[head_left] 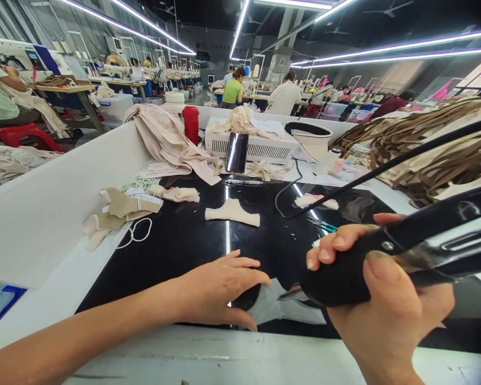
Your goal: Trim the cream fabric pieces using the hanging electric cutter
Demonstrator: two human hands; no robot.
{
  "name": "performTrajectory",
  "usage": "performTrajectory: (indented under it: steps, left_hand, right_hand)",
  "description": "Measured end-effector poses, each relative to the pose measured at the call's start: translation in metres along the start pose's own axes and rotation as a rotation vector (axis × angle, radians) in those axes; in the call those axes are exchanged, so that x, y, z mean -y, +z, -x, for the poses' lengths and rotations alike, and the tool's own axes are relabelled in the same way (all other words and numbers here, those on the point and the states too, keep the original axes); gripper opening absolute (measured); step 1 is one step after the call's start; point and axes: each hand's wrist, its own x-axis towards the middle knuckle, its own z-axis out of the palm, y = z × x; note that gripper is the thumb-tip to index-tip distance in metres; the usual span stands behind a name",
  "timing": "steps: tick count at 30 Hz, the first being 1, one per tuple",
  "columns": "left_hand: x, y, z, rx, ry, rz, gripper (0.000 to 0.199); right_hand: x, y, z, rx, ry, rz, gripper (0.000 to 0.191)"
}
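My right hand [385,299] is wrapped round a black corded handheld power tool [356,272] with a silver metal side; its exact kind is unclear. The tool's narrow front end points left and down, over a translucent grey sheet piece [268,305] on the black work surface [176,256]. Palm down, my left hand [228,286] has its fingers apart, thumb and forefinger at the left edge of that sheet piece. I cannot make out whether they touch it. Beyond both hands lies a cream shaped fabric piece [232,213], flat on the surface.
At the left are beige fabric scraps [126,206] and a white cord loop [141,230]. A phone [237,152] leans against a vented white box [260,147], beside a red cup [191,124]. Green-handled snips [324,225] lie right. Brown straps [417,144] are heaped far right.
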Motion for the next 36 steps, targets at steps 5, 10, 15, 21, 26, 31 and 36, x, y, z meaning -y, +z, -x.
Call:
performTrajectory:
  steps: [5,10,15,21,26,31,36]
  left_hand:
    - [0.002,0.003,0.002,-0.043,0.032,-0.013,0.061]
    - [0.003,0.004,0.003,-0.038,0.038,-0.016,0.064]
    - [0.003,0.005,0.003,-0.038,0.039,-0.029,0.069]
    - [0.001,0.002,0.002,-0.012,0.04,-0.052,0.07]
    - [0.003,0.004,0.002,0.024,0.079,-0.092,0.059]
    - [0.004,0.004,0.002,-0.004,0.103,-0.113,0.057]
    - [0.003,0.0,0.001,0.063,0.073,-0.083,0.054]
  right_hand:
    - [-0.011,0.0,-0.009,-0.022,-0.068,0.046,0.036]
    - [-0.018,-0.004,-0.017,-0.091,-0.082,0.055,0.036]
    - [-0.021,-0.006,-0.016,-0.07,-0.089,0.052,0.035]
    - [-0.012,-0.002,-0.016,-0.104,-0.101,0.051,0.035]
    - [-0.013,-0.001,-0.014,-0.079,-0.085,0.039,0.035]
    - [-0.024,-0.004,-0.012,-0.059,-0.088,0.037,0.038]
    - [-0.026,-0.006,-0.014,-0.061,-0.112,0.036,0.039]
